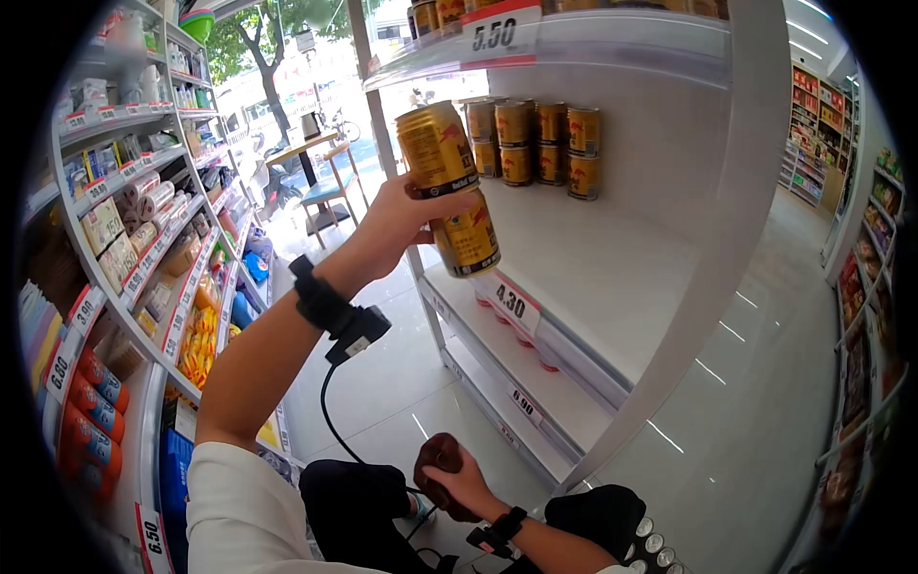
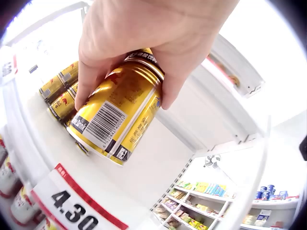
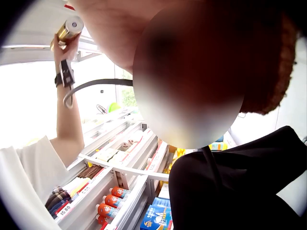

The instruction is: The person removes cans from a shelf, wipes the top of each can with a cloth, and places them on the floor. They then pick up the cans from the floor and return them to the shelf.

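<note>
My left hand (image 1: 395, 227) grips two gold drink cans, one stacked on the other, in front of the white shelf (image 1: 598, 258). The upper can (image 1: 433, 143) tilts slightly with the lower can (image 1: 467, 244). In the left wrist view, thumb and fingers straddle the stack, and a barcode shows on the lower can (image 2: 112, 115). Matching gold cans (image 1: 516, 153) stand in two layers at the shelf's back left. Low by the knees, my right hand (image 1: 467, 481) holds a bunched brown cloth (image 1: 440, 457), its fuzzy edge visible in the right wrist view.
A 4.30 price tag (image 1: 510, 298) fronts the shelf, with a lower shelf (image 1: 478, 335) holding red-topped items beneath. Stocked shelving (image 1: 143, 239) lines the left side. Several can tops (image 1: 653, 543) show on the floor at lower right. A cable (image 1: 327, 402) hangs from the left wrist.
</note>
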The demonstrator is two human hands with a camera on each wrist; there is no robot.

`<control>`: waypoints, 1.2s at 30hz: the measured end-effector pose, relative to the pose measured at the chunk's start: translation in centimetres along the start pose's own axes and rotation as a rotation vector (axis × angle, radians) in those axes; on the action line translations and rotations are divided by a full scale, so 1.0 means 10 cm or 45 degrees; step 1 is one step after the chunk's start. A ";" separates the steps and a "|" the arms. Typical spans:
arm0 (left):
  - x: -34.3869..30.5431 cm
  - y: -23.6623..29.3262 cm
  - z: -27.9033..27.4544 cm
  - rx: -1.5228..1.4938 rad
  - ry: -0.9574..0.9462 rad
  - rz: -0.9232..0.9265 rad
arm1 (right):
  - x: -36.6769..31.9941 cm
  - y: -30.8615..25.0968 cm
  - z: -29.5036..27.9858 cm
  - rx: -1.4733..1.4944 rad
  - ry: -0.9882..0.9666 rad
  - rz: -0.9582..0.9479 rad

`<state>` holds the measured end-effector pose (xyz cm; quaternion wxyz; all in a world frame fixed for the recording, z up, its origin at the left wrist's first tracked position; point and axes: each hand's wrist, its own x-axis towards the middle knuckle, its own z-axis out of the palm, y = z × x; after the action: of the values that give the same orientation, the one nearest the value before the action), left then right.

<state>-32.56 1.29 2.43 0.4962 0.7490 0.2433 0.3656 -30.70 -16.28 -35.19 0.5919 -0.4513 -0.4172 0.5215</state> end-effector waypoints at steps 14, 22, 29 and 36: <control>-2.11 -1.60 -0.07 -0.051 0.150 -0.103 | 0.06 -0.62 0.04 1.054 -0.163 0.360; -2.29 -2.21 0.12 -0.351 0.198 -0.115 | 0.09 -0.35 0.03 0.865 -0.077 0.477; -2.11 -2.38 0.32 -0.234 0.520 0.176 | 0.14 -0.52 0.07 0.629 0.069 0.217; -2.02 -2.45 0.19 0.205 0.443 0.522 | 0.23 -0.96 -0.14 -0.047 0.391 -0.209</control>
<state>-43.55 -4.92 -26.81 0.3016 0.7456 0.1965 0.5608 -26.83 -14.60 -26.19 0.6809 -0.5009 -0.3666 0.3886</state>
